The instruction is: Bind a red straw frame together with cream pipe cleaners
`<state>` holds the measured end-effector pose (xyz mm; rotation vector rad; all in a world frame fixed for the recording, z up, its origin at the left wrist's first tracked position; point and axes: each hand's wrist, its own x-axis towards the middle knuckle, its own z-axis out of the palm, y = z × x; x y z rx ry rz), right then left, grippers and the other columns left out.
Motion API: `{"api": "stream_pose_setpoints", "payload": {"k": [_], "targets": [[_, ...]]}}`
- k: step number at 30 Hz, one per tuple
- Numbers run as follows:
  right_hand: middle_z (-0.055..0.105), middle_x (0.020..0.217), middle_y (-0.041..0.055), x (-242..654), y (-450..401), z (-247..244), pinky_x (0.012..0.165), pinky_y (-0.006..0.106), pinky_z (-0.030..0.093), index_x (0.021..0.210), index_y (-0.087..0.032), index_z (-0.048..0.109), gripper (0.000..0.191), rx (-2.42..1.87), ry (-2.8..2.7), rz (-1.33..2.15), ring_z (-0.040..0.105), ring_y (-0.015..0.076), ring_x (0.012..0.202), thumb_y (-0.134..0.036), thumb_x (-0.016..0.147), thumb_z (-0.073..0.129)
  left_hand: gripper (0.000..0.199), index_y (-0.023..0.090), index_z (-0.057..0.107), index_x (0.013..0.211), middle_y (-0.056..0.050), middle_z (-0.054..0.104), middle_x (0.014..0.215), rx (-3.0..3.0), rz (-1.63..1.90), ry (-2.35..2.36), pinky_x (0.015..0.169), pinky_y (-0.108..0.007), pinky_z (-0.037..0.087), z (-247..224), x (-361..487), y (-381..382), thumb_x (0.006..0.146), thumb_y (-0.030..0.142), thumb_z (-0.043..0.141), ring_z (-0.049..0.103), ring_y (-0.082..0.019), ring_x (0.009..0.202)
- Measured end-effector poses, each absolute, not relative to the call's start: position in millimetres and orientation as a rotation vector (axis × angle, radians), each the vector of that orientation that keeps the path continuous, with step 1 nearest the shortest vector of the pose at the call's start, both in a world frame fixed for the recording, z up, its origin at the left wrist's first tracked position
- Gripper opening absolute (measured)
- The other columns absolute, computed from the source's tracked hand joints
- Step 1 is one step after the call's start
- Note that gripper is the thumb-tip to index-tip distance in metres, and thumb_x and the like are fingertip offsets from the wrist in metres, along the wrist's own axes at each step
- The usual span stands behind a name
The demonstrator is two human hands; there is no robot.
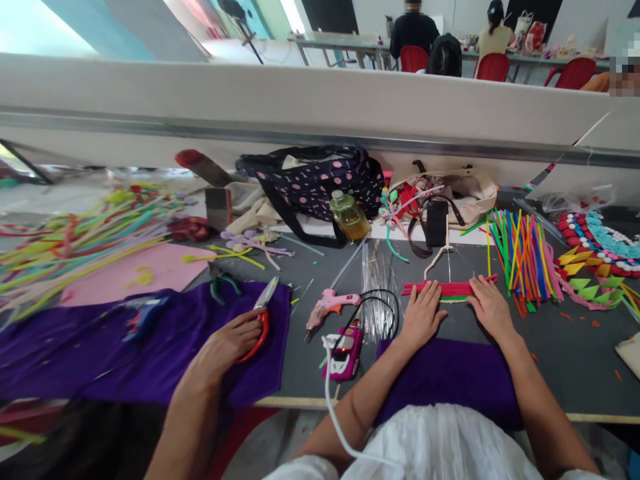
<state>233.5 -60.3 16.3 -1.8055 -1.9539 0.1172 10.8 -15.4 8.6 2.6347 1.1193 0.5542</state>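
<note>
My left hand and my right hand lie side by side on the grey table. Their fingertips press on the two ends of a flat bundle of red and green strips. A purple cloth lies under my wrists, at the table's near edge. To the left, a co-worker's hand rests on another purple cloth and grips red-handled scissors.
A pink glue gun, a pink device with a white cable and thin wires lie left of my hands. Colourful sticks fan out on the right. Behind stand a bottle, a dotted bag and a beige bag.
</note>
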Motion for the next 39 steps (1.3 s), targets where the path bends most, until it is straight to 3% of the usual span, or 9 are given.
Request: {"api": "stream_pose_setpoints", "payload": {"k": [2, 5, 15, 20, 24, 30, 34, 39], "targets": [[0.044, 0.144, 0.0129, 229, -65, 9, 0.112, 0.054, 0.025, 0.144, -0.017, 0.035, 0.056, -1.774, -2.094, 0.104, 0.034, 0.0281, 0.138, -0.04, 0.094, 0.042, 0.061, 0.016, 0.029, 0.146, -0.015, 0.033, 0.151, 2.671, 0.493, 1.155, 0.114, -0.053, 0.015, 4, 11, -14, 0.093, 0.045, 0.039, 0.024, -0.028, 0.142], [0.033, 0.15, 0.015, 225, -69, -1, 0.114, 0.055, 0.02, 0.149, -0.015, 0.022, 0.065, -1.827, -2.163, 0.098, 0.027, 0.0279, 0.141, -0.045, 0.094, 0.041, 0.065, 0.014, 0.026, 0.147, -0.016, 0.03, 0.152, 2.697, 0.464, 1.188, 0.114, -0.054, 0.014, -1, 11, -14, 0.093, 0.048, 0.037, 0.02, -0.028, 0.143], [0.027, 0.152, 0.018, 222, -73, -13, 0.114, 0.055, 0.017, 0.149, -0.012, 0.017, 0.069, -1.865, -2.135, 0.035, 0.021, 0.0292, 0.143, -0.046, 0.094, 0.04, 0.07, 0.011, 0.023, 0.147, -0.018, 0.025, 0.153, 2.717, 0.408, 1.24, 0.114, -0.05, 0.017, -5, -1, -14, 0.091, 0.05, 0.039, 0.018, -0.027, 0.144], [0.032, 0.15, 0.018, 224, -72, -9, 0.113, 0.055, 0.019, 0.148, -0.012, 0.022, 0.066, -1.848, -2.128, 0.05, 0.026, 0.03, 0.141, -0.046, 0.094, 0.039, 0.064, 0.012, 0.028, 0.145, -0.018, 0.033, 0.15, 2.661, 0.434, 1.323, 0.114, -0.053, 0.014, 0, -11, -12, 0.092, 0.047, 0.038, 0.027, -0.028, 0.141], [0.04, 0.146, 0.0159, 222, -66, 3, 0.114, 0.055, 0.017, 0.145, -0.014, 0.031, 0.057, -1.803, -2.076, 0.057, 0.031, 0.0285, 0.139, -0.04, 0.096, 0.038, 0.051, 0.013, 0.037, 0.14, -0.015, 0.045, 0.143, 2.572, 0.511, 1.4, 0.115, -0.051, 0.015, 8, -16, -3, 0.092, 0.032, 0.041, 0.035, -0.026, 0.136], [0.048, 0.14, 0.0169, 218, -47, 15, 0.111, 0.054, 0.025, 0.132, -0.014, 0.05, 0.043, -1.769, -1.892, 0.041, 0.041, 0.0283, 0.134, -0.035, 0.096, 0.038, 0.03, 0.016, 0.057, 0.115, -0.012, 0.06, 0.118, 2.526, 0.513, 1.386, 0.101, -0.041, 0.037, 17, -16, 17, 0.086, 0.022, 0.052, 0.05, -0.026, 0.115], [0.051, 0.137, 0.0161, 218, -39, 14, 0.111, 0.051, 0.029, 0.125, -0.013, 0.055, 0.039, -1.753, -1.817, 0.09, 0.044, 0.0269, 0.131, -0.032, 0.095, 0.04, 0.02, 0.019, 0.062, 0.103, -0.01, 0.059, 0.103, 2.555, 0.513, 1.336, 0.089, -0.039, 0.042, 18, -13, 26, 0.084, 0.024, 0.057, 0.049, -0.025, 0.101], [0.052, 0.136, 0.0162, 216, -36, 10, 0.111, 0.049, 0.031, 0.121, -0.013, 0.058, 0.036, -1.748, -1.82, 0.127, 0.045, 0.026, 0.13, -0.029, 0.093, 0.041, 0.021, 0.02, 0.063, 0.102, -0.011, 0.055, 0.101, 2.51, 0.492, 1.384, 0.087, -0.04, 0.04, 16, -9, 31, 0.083, 0.028, 0.06, 0.045, -0.026, 0.101]]}}
